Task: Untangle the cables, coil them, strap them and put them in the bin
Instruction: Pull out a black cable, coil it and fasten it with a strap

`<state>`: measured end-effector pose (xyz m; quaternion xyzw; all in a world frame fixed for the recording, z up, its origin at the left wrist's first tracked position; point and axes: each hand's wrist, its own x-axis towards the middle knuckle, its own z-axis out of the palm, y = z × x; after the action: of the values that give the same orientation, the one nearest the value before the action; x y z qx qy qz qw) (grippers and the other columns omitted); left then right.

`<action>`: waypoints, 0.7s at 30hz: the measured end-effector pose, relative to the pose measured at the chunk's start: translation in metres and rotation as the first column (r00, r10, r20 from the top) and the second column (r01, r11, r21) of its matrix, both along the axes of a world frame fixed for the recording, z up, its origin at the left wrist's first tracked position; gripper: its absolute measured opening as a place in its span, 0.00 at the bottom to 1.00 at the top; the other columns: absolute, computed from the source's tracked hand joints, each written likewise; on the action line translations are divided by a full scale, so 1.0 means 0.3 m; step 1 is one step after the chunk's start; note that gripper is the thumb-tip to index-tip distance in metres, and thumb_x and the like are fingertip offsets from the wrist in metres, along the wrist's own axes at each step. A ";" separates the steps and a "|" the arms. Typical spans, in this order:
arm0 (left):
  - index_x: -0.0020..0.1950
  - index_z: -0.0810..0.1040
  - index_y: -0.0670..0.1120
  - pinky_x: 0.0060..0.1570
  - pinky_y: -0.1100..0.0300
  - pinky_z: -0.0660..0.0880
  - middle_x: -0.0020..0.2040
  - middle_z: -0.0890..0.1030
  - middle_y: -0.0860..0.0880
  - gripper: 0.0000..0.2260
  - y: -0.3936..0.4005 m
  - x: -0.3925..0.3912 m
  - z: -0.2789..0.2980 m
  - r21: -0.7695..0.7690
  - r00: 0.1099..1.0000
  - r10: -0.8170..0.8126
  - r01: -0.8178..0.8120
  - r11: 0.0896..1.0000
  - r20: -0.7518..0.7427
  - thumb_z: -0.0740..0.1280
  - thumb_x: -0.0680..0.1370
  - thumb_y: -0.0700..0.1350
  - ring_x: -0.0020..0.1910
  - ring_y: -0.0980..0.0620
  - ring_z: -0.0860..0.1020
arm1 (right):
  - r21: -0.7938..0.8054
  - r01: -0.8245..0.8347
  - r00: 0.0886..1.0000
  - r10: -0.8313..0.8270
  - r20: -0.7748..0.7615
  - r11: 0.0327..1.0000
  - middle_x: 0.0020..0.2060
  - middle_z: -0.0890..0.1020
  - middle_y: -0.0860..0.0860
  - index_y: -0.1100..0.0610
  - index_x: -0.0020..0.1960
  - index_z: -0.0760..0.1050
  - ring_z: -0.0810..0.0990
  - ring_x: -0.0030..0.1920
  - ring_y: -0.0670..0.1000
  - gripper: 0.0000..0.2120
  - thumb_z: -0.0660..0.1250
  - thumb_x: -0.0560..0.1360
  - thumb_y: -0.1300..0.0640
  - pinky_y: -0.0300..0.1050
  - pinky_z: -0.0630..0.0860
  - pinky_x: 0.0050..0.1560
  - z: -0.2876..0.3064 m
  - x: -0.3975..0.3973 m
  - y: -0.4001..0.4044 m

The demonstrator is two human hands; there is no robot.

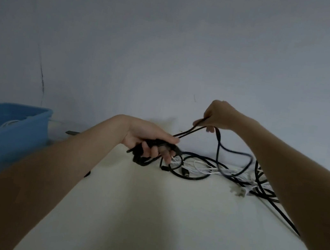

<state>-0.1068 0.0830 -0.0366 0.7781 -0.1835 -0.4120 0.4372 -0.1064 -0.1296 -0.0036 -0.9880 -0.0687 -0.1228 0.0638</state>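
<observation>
My left hand (149,138) is closed around a bundle of folded black cable (186,131), whose loops hang below the fingers. Up and to the right, my right hand (218,117) pinches the same cable, so a doubled strand runs taut between both hands. From the right hand the cable drops into a tangle of black cables (192,175) and white cables (206,170) lying on the white table (155,220). A blue bin (4,136) stands at the left with something white inside it.
A black strap or small flat strip (73,132) lies by the wall just right of the bin. A long black cable end (283,217) trails toward the right front. A pale wall rises directly behind the table.
</observation>
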 end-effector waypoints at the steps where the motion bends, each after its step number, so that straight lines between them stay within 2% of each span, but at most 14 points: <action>1: 0.42 0.69 0.41 0.14 0.72 0.58 0.33 0.82 0.44 0.14 0.002 0.016 -0.017 0.050 0.999 0.039 -0.040 0.998 0.012 0.55 0.82 0.50 0.19 0.59 0.70 | 0.148 -0.026 0.995 0.039 -0.090 0.989 0.19 0.73 0.46 0.56 0.23 0.69 0.70 0.23 0.45 0.23 0.71 0.72 0.48 0.35 0.70 0.38 0.010 -0.007 0.015; 3: 0.42 0.66 0.42 0.14 0.70 0.62 0.37 0.83 0.40 0.13 0.005 0.041 -0.049 0.083 0.988 0.156 -0.156 0.984 0.016 0.55 0.83 0.49 0.24 0.53 0.78 | 0.443 -0.036 0.963 0.149 -0.224 0.896 0.18 0.67 0.46 0.57 0.26 0.66 0.64 0.21 0.46 0.21 0.70 0.73 0.54 0.36 0.66 0.31 0.022 -0.022 0.049; 5: 0.42 0.64 0.42 0.14 0.70 0.63 0.34 0.83 0.39 0.13 0.008 0.065 -0.069 -0.030 0.950 0.313 -0.313 0.949 0.012 0.55 0.83 0.48 0.26 0.49 0.81 | 0.643 -0.041 0.936 0.254 -0.243 0.764 0.20 0.61 0.46 0.57 0.31 0.68 0.58 0.23 0.46 0.16 0.65 0.77 0.57 0.38 0.62 0.30 0.027 -0.029 0.061; 7: 0.44 0.66 0.42 0.14 0.69 0.65 0.30 0.82 0.40 0.12 0.015 0.083 -0.072 -0.212 0.897 0.442 -0.434 0.875 -0.012 0.55 0.83 0.48 0.23 0.50 0.80 | 0.731 -0.062 0.936 0.294 -0.194 0.680 0.22 0.59 0.46 0.59 0.37 0.72 0.57 0.24 0.46 0.12 0.62 0.78 0.58 0.37 0.60 0.28 0.024 -0.026 0.070; 9: 0.46 0.66 0.42 0.16 0.66 0.71 0.31 0.82 0.38 0.12 0.011 0.094 -0.057 -0.435 0.846 0.506 -0.525 0.732 -0.169 0.54 0.83 0.49 0.25 0.48 0.81 | 0.757 -0.097 0.961 0.259 -0.099 0.647 0.22 0.60 0.47 0.59 0.39 0.74 0.58 0.23 0.46 0.11 0.61 0.79 0.59 0.36 0.61 0.25 0.003 -0.019 0.089; 11: 0.49 0.66 0.40 0.21 0.61 0.76 0.37 0.82 0.34 0.14 -0.010 0.098 -0.035 -0.605 0.791 0.505 -0.599 0.525 -0.345 0.53 0.83 0.51 0.28 0.44 0.82 | 0.725 -0.140 0.983 0.184 0.018 0.675 0.24 0.62 0.50 0.58 0.39 0.75 0.60 0.22 0.45 0.12 0.59 0.80 0.58 0.34 0.62 0.21 -0.021 -0.018 0.116; 12: 0.51 0.66 0.39 0.25 0.58 0.79 0.42 0.82 0.34 0.17 -0.023 0.107 -0.027 -0.647 0.773 0.505 -0.616 0.449 -0.386 0.52 0.83 0.53 0.31 0.42 0.82 | 0.701 -0.155 0.986 0.152 0.067 0.696 0.24 0.63 0.51 0.57 0.39 0.75 0.60 0.21 0.45 0.12 0.59 0.80 0.58 0.34 0.63 0.21 -0.034 -0.019 0.132; 13: 0.56 0.66 0.38 0.28 0.56 0.80 0.46 0.82 0.34 0.20 -0.037 0.117 -0.021 -0.669 0.762 0.514 -0.622 0.408 -0.395 0.52 0.82 0.55 0.33 0.41 0.82 | 0.681 -0.171 0.985 0.134 0.107 0.712 0.24 0.64 0.51 0.55 0.38 0.74 0.61 0.21 0.44 0.12 0.59 0.80 0.57 0.34 0.64 0.21 -0.046 -0.025 0.150; 15: 0.65 0.64 0.33 0.29 0.55 0.80 0.48 0.81 0.36 0.28 -0.064 0.139 -0.010 -0.692 0.747 0.541 -0.623 0.365 -0.387 0.50 0.81 0.58 0.34 0.43 0.83 | 0.639 -0.208 0.978 0.138 0.159 0.740 0.24 0.67 0.49 0.52 0.37 0.72 0.64 0.21 0.44 0.13 0.58 0.80 0.56 0.35 0.64 0.21 -0.065 -0.042 0.194; 17: 0.67 0.65 0.34 0.26 0.58 0.79 0.50 0.82 0.39 0.30 -0.092 0.149 0.008 -0.715 0.726 0.581 -0.621 0.322 -0.368 0.49 0.81 0.59 0.32 0.46 0.82 | 0.617 -0.230 0.972 0.201 0.118 0.753 0.24 0.68 0.48 0.52 0.35 0.70 0.66 0.21 0.45 0.15 0.57 0.81 0.57 0.35 0.65 0.20 -0.097 -0.056 0.229; 19: 0.60 0.69 0.36 0.31 0.59 0.79 0.52 0.82 0.39 0.24 -0.117 0.142 0.040 -0.765 0.730 0.555 -0.599 0.237 -0.399 0.49 0.82 0.56 0.30 0.49 0.82 | 0.639 -0.217 0.952 0.305 -0.029 0.738 0.25 0.70 0.51 0.56 0.35 0.68 0.67 0.22 0.48 0.15 0.58 0.81 0.58 0.37 0.68 0.22 -0.139 -0.069 0.243; 21: 0.46 0.68 0.40 0.33 0.62 0.79 0.39 0.83 0.41 0.17 -0.129 0.130 0.081 -0.809 0.736 0.502 -0.577 0.115 -0.453 0.52 0.83 0.53 0.24 0.54 0.77 | 0.697 -0.201 0.887 0.430 -0.168 0.688 0.28 0.74 0.54 0.59 0.36 0.67 0.74 0.26 0.50 0.15 0.57 0.81 0.59 0.38 0.75 0.31 -0.173 -0.085 0.239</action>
<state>-0.0677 0.0443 -0.0123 0.3890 -0.0710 -0.0725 0.9157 -0.1318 -0.0577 -0.0555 -0.8787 -0.1807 0.0349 0.4405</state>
